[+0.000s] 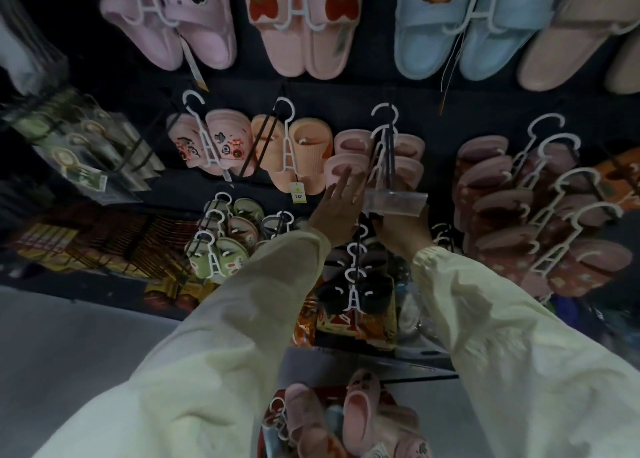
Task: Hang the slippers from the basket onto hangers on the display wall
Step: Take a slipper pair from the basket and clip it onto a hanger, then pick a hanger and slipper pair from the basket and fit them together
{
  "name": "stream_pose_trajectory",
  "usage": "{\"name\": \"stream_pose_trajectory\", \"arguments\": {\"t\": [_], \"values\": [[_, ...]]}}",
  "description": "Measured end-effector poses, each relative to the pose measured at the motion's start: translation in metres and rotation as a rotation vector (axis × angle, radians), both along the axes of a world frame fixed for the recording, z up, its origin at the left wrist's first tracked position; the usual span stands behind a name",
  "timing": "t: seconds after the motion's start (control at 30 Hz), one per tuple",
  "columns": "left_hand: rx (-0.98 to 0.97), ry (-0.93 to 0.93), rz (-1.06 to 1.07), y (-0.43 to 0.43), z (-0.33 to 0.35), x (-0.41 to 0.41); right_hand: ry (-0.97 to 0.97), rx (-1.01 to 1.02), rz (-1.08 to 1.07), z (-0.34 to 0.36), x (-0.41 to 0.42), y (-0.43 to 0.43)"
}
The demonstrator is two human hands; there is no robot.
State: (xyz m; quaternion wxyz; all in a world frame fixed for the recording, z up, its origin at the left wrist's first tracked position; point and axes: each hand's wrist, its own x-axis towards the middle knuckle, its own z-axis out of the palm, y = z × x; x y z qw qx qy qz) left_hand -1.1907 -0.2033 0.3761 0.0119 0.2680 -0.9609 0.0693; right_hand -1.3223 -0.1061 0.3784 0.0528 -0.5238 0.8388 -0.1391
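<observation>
Pink slippers (346, 170), two pairs stacked, hang on white hangers (380, 152) from a black peg (393, 159) at the middle of the dark wall (346, 90). Left hand (337, 213), in a cream sleeve (242, 312), reaches up with fingers straight and spread, the tips touching the lower left slipper. Right hand (403, 230) is raised just beside it, under the peg; a clear tag holder (394, 202) on the peg's end covers its fingers, so its grip cannot be told. Orange slippers (308, 152) hang to the left, dark red ones (498, 198) to the right. Below, between the arms, a red basket (278, 396) holds more slippers (358, 409)
</observation>
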Motion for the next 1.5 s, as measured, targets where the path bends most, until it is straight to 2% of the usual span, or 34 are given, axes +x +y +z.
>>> {"name": "stream_pose_trajectory", "arguments": {"t": [0.23, 0.33, 0.57, 0.7, 0.93, 1.2, 1.33, 1.5], "values": [[0.167, 0.058, 0.060, 0.032, -0.002, 0.064, 0.069, -0.001, 0.075, -0.001, 0.056, 0.038], [0.164, 0.054, 0.095, 0.051, -0.014, 0.100, 0.111, -0.002, 0.107, -0.014, 0.086, 0.057], [0.267, 0.145, 0.217, 0.104, -0.060, 0.193, 0.066, 0.199, 0.151, -0.064, 0.155, 0.111], [0.392, 0.064, 0.309, 0.138, -0.093, 0.237, 0.046, 0.310, 0.185, -0.088, 0.186, 0.140], [0.579, -0.110, 0.434, 0.192, -0.160, 0.292, -0.047, 0.384, 0.170, -0.128, 0.221, 0.188], [0.919, -0.127, 0.607, 0.261, -0.240, 0.323, -0.062, 0.580, 0.164, -0.181, 0.241, 0.244], [0.997, -0.236, 0.682, 0.300, -0.281, 0.340, -0.177, 0.697, 0.184, -0.218, 0.248, 0.265], [1.076, -0.266, 0.822, 0.334, -0.333, 0.351, -0.148, 0.831, 0.293, -0.279, 0.260, 0.276]]}}
